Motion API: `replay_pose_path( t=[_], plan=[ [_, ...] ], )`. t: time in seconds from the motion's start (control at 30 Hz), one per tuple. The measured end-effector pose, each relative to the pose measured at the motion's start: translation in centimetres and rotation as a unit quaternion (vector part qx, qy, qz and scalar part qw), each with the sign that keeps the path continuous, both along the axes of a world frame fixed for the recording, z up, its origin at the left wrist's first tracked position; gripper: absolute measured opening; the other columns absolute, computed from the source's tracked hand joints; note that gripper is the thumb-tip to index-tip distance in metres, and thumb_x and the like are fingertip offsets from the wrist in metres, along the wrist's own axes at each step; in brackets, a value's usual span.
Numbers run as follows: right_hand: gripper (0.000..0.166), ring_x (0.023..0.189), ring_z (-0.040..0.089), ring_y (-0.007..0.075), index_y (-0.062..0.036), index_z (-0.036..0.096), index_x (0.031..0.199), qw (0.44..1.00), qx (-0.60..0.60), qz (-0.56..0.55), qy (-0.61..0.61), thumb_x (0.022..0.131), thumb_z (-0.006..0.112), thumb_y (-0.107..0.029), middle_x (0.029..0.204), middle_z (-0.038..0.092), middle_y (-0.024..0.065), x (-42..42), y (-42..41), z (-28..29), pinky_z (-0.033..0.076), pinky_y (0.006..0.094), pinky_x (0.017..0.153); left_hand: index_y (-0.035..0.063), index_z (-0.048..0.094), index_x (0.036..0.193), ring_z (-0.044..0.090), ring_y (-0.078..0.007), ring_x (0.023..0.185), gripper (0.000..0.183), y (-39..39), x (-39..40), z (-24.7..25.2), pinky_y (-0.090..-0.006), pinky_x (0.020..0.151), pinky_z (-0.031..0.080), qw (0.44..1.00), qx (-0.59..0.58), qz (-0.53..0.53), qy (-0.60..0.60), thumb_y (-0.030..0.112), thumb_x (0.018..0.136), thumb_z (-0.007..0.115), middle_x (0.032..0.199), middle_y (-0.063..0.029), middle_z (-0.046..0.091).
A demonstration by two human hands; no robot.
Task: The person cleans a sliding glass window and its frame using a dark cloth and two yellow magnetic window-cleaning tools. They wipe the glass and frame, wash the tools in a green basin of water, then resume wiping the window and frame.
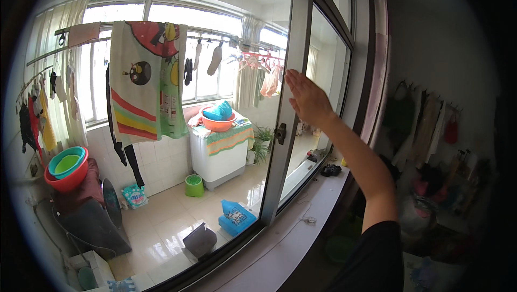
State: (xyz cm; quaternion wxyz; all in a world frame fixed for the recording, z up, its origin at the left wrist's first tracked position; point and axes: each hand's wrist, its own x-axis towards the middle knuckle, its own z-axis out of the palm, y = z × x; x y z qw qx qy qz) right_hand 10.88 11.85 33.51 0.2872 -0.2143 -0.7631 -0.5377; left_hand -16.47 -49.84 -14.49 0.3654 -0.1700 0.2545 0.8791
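Observation:
My right hand (311, 100) is raised with its fingers stretched out, held flat at the metal stile (287, 118) of a sliding window; it appears to press against it, and nothing is in its grasp. Below the fingers, a dark window latch (280, 133) sits on the same stile. Left of the stile is a large glass pane, and a balcony laundry area shows through it. To the right stands another glazed section (329, 62) in the dark window frame. My left hand is out of view.
On the white sill (278, 247) lie a thin cord (309, 220) and a small black item (331, 170). Beyond the glass, a printed towel (137, 102) hangs near a washing machine (220, 154) topped with basins (218, 123). A curtain (377, 70) borders the window's right side.

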Motion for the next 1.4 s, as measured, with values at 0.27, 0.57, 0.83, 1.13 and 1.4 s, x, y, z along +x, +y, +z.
replay_pose_path(
  t=[0.27,0.57,0.83,1.13,1.4],
  plan=[
    [0.055,0.135,0.025,0.0237,0.005,0.033,0.135,0.988,0.093,-0.083,0.09,0.09,0.043,-0.025,0.144,0.029,0.0149,-1.6,1.5,9.0,0.014,0.0321,0.113,0.0043,0.053,0.119,0.058,-0.0322,0.101,0.039,0.7,-0.3,-0.7,-0.047,0.083,0.05,0.999,-0.026,0.007,0.028,0.029,0.089,0.051,0.112,-0.0124,0.061],
    [0.056,0.137,0.021,0.0225,0.0057,0.031,0.136,0.981,0.122,-0.115,0.1,0.094,0.033,-0.031,0.145,0.028,0.0155,-1.1,1.4,10.6,0.01,0.0316,0.114,0.0034,0.052,0.121,0.055,-0.0324,0.108,0.042,1.3,0.1,1.3,-0.0502,0.089,0.046,1.0,-0.002,-0.011,0.004,0.03,0.089,0.051,0.117,-0.0128,0.058],
    [0.059,0.137,0.02,0.0247,0.0053,0.028,0.137,0.988,0.014,-0.143,-0.049,0.092,0.039,-0.03,0.146,0.025,0.0161,-1.6,0.5,1.7,0.01,0.0331,0.114,0.0028,0.052,0.12,0.057,-0.0323,0.105,0.041,0.3,0.3,0.3,-0.0487,0.089,0.047,1.0,-0.018,0.018,-0.006,0.03,0.089,0.051,0.115,-0.0128,0.059],
    [0.056,0.137,0.021,0.0241,0.005,0.028,0.137,0.992,0.038,-0.114,0.029,0.091,0.041,-0.025,0.145,0.026,0.0155,-0.7,0.7,5.1,0.014,0.0311,0.114,0.0029,0.054,0.117,0.058,-0.0308,0.102,0.039,1.4,0.3,-0.1,-0.0466,0.086,0.049,1.0,-0.01,0.011,-0.006,0.03,0.089,0.052,0.113,-0.0126,0.061],
    [0.054,0.133,0.028,0.0262,0.005,0.032,0.135,0.998,0.033,-0.005,0.053,0.089,0.045,-0.019,0.142,0.032,0.0178,0.0,0.2,6.3,0.017,0.0333,0.113,0.0019,0.054,0.116,0.058,-0.0316,0.103,0.038,1.4,-0.6,0.5,-0.0483,0.088,0.049,1.0,-0.021,-0.005,-0.018,0.027,0.088,0.052,0.112,-0.0134,0.061]
  ],
)
